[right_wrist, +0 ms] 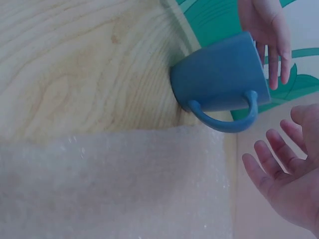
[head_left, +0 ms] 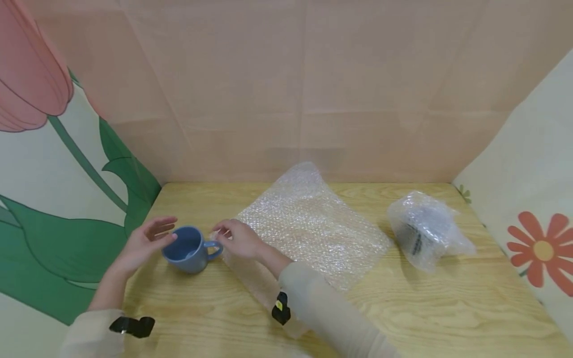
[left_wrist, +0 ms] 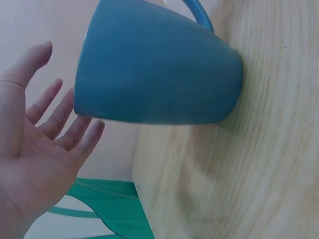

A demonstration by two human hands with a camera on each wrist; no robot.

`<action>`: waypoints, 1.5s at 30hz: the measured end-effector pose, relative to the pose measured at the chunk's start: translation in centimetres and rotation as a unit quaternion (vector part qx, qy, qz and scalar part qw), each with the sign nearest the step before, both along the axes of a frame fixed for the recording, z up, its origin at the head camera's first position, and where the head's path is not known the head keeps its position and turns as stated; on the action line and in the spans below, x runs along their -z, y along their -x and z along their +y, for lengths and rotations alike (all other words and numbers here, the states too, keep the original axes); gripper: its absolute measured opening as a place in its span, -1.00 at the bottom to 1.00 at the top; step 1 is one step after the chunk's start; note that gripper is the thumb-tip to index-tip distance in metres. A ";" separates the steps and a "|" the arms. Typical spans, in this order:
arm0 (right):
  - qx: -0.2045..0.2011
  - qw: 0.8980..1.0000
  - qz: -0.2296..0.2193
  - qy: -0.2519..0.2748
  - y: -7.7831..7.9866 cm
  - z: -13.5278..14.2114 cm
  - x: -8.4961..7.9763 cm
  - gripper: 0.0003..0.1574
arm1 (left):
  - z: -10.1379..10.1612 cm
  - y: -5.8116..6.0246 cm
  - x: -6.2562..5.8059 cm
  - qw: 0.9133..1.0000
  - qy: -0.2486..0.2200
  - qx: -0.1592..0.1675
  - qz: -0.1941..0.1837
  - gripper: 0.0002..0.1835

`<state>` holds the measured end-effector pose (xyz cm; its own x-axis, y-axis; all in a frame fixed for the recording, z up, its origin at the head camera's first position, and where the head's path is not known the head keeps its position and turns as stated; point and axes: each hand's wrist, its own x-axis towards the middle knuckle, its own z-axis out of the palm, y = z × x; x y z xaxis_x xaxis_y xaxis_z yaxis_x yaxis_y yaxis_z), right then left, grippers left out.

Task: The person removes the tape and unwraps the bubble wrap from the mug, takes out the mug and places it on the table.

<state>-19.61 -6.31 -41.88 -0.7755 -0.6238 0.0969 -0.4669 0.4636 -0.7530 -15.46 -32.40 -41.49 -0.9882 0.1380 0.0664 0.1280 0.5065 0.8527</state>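
A blue mug [head_left: 187, 251] stands upright on the wooden table, its handle turned to the right. My left hand [head_left: 142, 244] is at the mug's left side, fingers spread and loosely bent; in the left wrist view the left hand [left_wrist: 42, 144] holds nothing. My right hand [head_left: 239, 238] hovers by the handle, over the left edge of a sheet of bubble wrap [head_left: 309, 223]. In the right wrist view the right hand [right_wrist: 291, 169] has relaxed fingers, apart from the mug handle [right_wrist: 227, 122].
At the right of the table [head_left: 447, 313] sits a bundle wrapped in bubble wrap [head_left: 423, 231], with something dark showing through. A pinkish backdrop [head_left: 304, 89] rises behind the table, and flower-printed sheets [head_left: 532, 199] stand at both sides.
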 end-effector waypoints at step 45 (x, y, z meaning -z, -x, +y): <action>-0.008 0.990 0.127 -0.058 0.8 12.9 -0.1 -0.75 | 11.0 3.0 -2.4 0.999 0.023 0.020 0.029 -0.67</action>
<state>-20.45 6.56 -41.75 -0.7254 -0.6538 0.2154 -0.6426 0.5310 -0.5523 -18.49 -21.41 -39.11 -0.9766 0.1816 0.1155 0.1970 0.5384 0.8194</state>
